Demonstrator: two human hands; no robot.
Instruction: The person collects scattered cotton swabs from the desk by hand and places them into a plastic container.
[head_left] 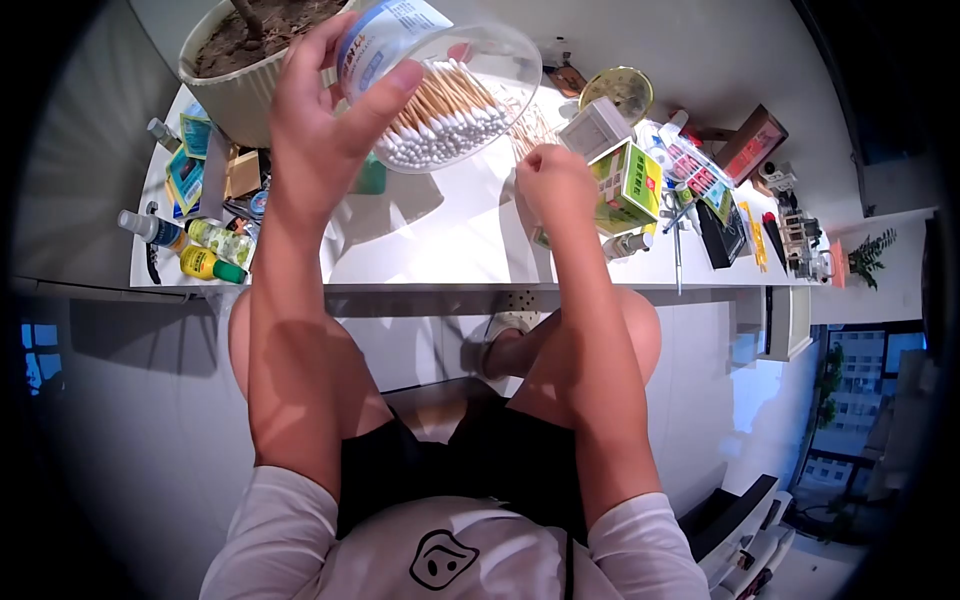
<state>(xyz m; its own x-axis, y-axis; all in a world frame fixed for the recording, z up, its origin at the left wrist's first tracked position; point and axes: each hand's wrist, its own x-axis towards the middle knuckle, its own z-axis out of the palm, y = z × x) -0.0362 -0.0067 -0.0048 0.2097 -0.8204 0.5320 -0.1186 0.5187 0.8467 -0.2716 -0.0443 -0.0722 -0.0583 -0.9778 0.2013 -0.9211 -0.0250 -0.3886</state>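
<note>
Raised over the white table (420, 245), my left hand (340, 115) grips a clear round tub (515, 65) with a blue and white label. The tub is tilted, its open end toward me, and many cotton swabs (445, 110) with white tips fill it. To its right, my right hand (556, 185) is closed over the table, near loose swabs (532, 130) lying on the surface. What its fingers hold, if anything, is hidden. A green and white box (628, 187) stands right beside this hand.
A large planter (235, 95) stands at the back left. Bottles (200, 262) lie at the left front edge. A white box (597, 125), a round gold-rimmed dish (617, 92), a small bottle (628, 245) and a black case (720, 238) sit on the right.
</note>
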